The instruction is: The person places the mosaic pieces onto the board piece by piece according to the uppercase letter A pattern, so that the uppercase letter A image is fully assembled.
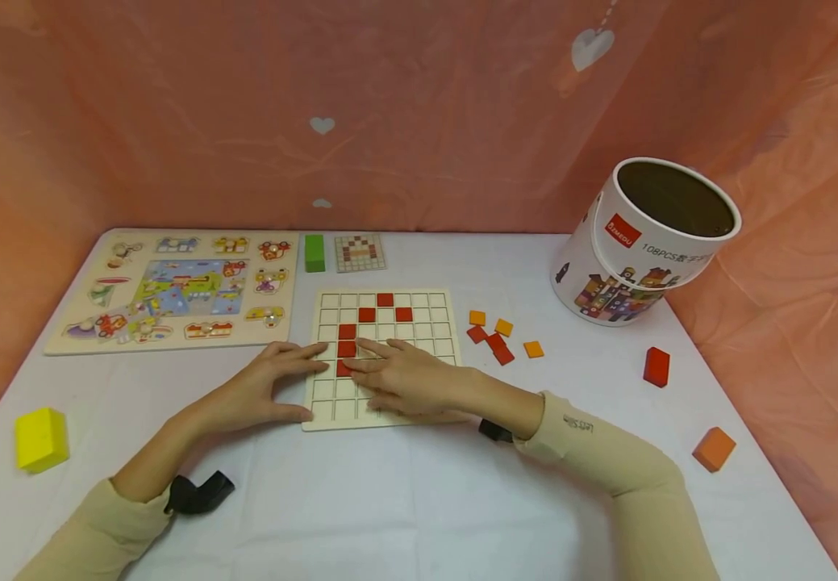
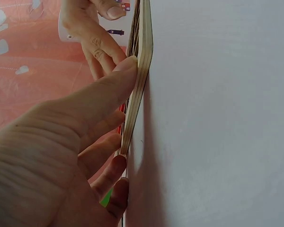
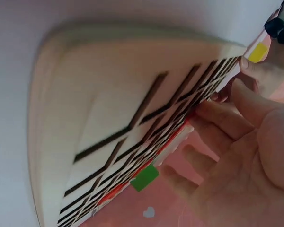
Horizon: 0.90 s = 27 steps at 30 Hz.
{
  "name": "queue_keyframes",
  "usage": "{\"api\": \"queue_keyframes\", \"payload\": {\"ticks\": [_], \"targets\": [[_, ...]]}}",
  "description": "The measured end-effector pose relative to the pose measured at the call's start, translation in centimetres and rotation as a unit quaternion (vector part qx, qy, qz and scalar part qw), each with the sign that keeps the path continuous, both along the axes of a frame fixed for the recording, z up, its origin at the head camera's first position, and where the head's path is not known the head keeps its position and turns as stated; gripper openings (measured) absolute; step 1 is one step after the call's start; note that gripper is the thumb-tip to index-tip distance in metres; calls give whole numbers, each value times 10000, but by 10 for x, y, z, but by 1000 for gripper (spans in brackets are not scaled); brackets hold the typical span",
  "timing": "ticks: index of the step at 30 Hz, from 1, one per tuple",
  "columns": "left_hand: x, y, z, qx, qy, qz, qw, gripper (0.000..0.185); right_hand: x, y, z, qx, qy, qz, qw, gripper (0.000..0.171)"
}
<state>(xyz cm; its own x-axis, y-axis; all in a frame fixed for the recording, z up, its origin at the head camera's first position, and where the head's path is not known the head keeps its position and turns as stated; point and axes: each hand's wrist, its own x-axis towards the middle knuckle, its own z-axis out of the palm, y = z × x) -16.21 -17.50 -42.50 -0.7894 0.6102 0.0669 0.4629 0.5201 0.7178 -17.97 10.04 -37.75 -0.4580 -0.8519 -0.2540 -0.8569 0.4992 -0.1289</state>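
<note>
A red tile (image 1: 344, 368) is being pressed into the wooden grid board (image 1: 433, 327) in the middle of the white table (image 1: 404, 500). The right hand (image 1: 407, 378) is laid flat on the board, with straight fingers on the tile; nothing is held by it. The left hand (image 1: 259, 387) is spread open, and the board's left edge is kept steady between thumb and fingers. A red line of tiles is being built, perhaps from the small pattern card (image 1: 360, 252) behind the board. It looks as if another tile must next be picked from the loose red and orange tiles (image 1: 500, 337) just right of the board. The big round tub (image 1: 636, 250) is tipped over at the far right. Its inside is seen as dark, and what is in it cannot be told.
</note>
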Motion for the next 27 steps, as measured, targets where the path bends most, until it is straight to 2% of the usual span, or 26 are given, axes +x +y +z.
{"api": "queue_keyframes", "payload": {"ticks": [3,7,10,13,16,20,24,27], "targets": [[1,-2,0,14,0,22,10000,65,-5,1,-2,-153,-182,74,9997,50],[1,-2,0,46,24,44,10000,63,-11,11,-3,-723,-895,-129,9933,55],[1,-1,0,73,46,20,10000,63,-17,30,-3,-1398,-1428,-494,9786,59],[1,0,0,93,19,2,10000,63,-24,59,-2,-2039,-1722,-1070,9578,57],[1,1,-1,93,-46,32,9999,63,-30,94,-3,-2530,-1735,-1814,9343,52],[1,1,-1,116,27,37,9999,63,-37,139,-6,-2864,-1534,-2551,9107,45],[2,1,-1,121,62,37,9999,63,-37,171,-7,-2942,-1602,-2778,9003,39],[2,0,0,100,2,56,9999,63,-36,185,-8,-2834,-1640,-2779,9031,35]]}}
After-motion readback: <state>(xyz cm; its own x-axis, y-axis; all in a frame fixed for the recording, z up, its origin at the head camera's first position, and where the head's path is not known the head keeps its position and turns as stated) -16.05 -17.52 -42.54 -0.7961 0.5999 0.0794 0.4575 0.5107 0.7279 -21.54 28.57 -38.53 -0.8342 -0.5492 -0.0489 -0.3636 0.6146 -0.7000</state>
